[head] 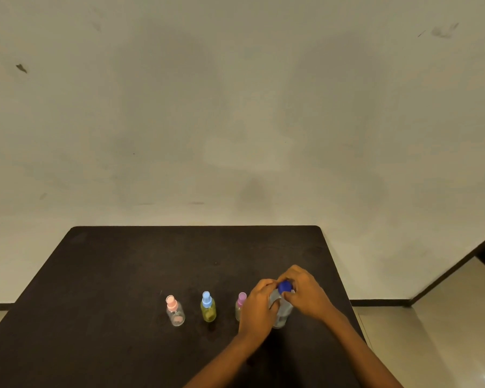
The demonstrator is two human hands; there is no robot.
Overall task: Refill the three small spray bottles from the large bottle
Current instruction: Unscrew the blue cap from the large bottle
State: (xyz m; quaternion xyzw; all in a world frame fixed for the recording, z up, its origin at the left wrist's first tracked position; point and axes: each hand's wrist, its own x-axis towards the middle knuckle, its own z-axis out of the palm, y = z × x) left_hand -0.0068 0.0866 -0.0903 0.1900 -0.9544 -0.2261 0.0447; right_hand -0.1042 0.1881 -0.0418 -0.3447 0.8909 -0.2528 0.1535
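Note:
Three small spray bottles stand in a row on the dark table: a pink-capped clear one at the left, a blue-capped yellowish one in the middle, and a purple-capped one partly hidden behind my left hand. To their right stands the large clear bottle with a blue cap. My left hand wraps around the large bottle's body. My right hand has its fingers closed on the blue cap.
The table's back edge meets a plain beige wall. The table's right edge lies close to my right forearm. Light floor and a dark baseboard show at the right.

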